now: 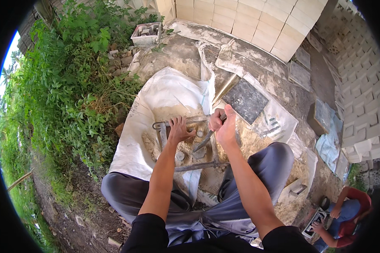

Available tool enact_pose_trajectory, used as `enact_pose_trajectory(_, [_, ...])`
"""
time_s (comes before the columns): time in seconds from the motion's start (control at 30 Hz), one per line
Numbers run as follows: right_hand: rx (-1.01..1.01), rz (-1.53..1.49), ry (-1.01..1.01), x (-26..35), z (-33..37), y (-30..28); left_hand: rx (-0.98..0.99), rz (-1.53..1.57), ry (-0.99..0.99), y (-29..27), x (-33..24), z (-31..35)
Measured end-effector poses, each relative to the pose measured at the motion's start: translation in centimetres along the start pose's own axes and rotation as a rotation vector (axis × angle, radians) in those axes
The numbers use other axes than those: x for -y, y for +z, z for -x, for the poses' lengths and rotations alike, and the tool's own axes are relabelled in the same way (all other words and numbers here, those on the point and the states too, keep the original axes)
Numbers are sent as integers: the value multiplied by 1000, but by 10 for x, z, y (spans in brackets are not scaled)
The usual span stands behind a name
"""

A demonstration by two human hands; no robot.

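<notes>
A mould frame [198,165] with dark bars lies on a white woven sack between my knees, with sandy powder in and around it. Inside it are two round knobs, one of them a grey knob [180,156]. My left hand [179,130] rests at the frame's far left side, fingers spread over the far bar and thumb pointing inward. In my right hand [224,126] is a trowel [203,141], gripped by its handle with the thumb raised. The trowel's dark blade slants down into the frame's middle, over a grey patch.
A dark speckled slab [245,100] lies beyond my right hand on the white sack [169,86]. Green plants [84,84] crowd the left. Stacked pale blocks [361,92] line the right. A plastic crate [147,34] stands far back. Another person [346,215] works at lower right.
</notes>
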State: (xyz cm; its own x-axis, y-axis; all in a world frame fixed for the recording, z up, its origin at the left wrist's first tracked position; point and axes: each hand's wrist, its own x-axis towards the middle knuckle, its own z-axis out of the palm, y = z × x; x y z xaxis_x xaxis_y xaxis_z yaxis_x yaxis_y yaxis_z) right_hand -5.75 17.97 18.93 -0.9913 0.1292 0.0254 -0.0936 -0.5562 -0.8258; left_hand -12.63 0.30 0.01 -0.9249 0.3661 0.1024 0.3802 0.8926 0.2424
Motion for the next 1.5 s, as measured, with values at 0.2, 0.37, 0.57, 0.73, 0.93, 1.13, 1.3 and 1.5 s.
enact_pose_trajectory(0.2, [2, 14, 2, 0, -2, -1, -66, 74, 76, -1, -1, -3])
enact_pose_trajectory(0.37, [-35, -11, 4, 7, -1, -2, -61, 89, 81, -3, -5, -4])
enact_pose_trajectory(0.57, [-47, -3, 8, 13, -3, 2, -82, 91, 85, 1, 4, -4])
enact_pose_trajectory(0.73, [-80, -104, -6, 3, -6, -9, -130, -48, 273, 12, 28, 43])
enact_pose_trajectory(0.93, [-91, -65, -9, 7, -10, -19, 191, -77, 447, -50, -3, 70])
enact_pose_trajectory(1.13, [-81, -58, 3, 7, -5, -13, 375, -77, 239, -20, -24, 49])
enact_pose_trajectory(1.3, [-78, -85, -32, 2, 2, 2, 16, 35, 340, -37, 2, 65])
enact_pose_trajectory(1.5, [29, 153, -144, 27, 16, 61, 347, 149, 62, -184, 29, 73])
